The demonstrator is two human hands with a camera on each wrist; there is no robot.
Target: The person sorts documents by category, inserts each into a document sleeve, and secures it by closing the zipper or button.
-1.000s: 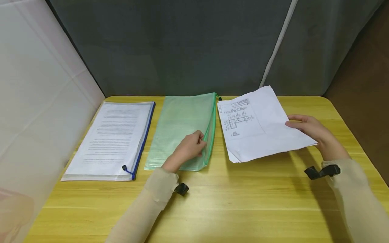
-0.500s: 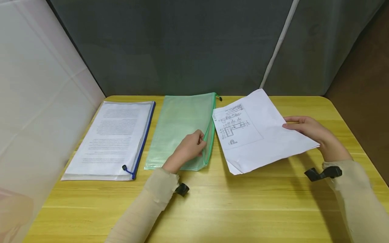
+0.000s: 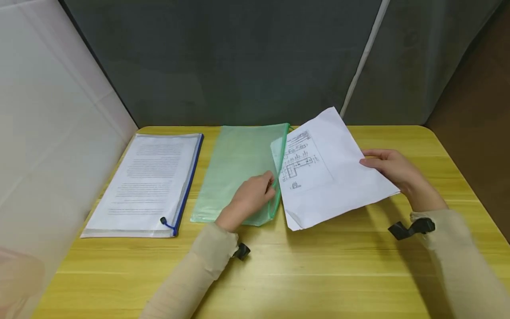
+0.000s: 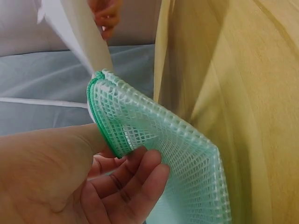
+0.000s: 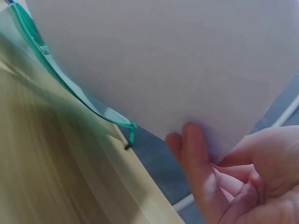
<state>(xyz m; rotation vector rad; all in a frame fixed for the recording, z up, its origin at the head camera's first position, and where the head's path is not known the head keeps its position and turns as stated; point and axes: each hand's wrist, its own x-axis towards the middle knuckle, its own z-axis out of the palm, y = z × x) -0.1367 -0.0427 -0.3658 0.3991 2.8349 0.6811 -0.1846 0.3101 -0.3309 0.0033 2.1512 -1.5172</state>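
Note:
A green mesh zip pouch (image 3: 239, 164) lies on the table with its right-hand mouth parted. My left hand (image 3: 249, 195) pinches the upper layer at that mouth; in the left wrist view the thumb and fingers grip the pouch's green edge (image 4: 108, 133). My right hand (image 3: 392, 173) holds a few sheets of white paper (image 3: 342, 173) by their right edge, thumb on top and fingers beneath. A printed technical drawing shows on the top sheet. The paper's upper left corner sits inside the pouch mouth, seen through the green mesh. The sheets slope above the table.
To the left lies a clear zip pouch (image 3: 139, 186) with a blue zipper edge and printed pages inside. The wooden table (image 3: 303, 274) ends at a dark grey curtain (image 3: 239, 62) at the back. A white cloth wall (image 3: 59, 110) stands at the left.
My right hand has moved left with the paper, whose leading corner has gone into the green pouch's mouth. The left hand has shifted slightly right, keeping its pinch on the pouch edge.

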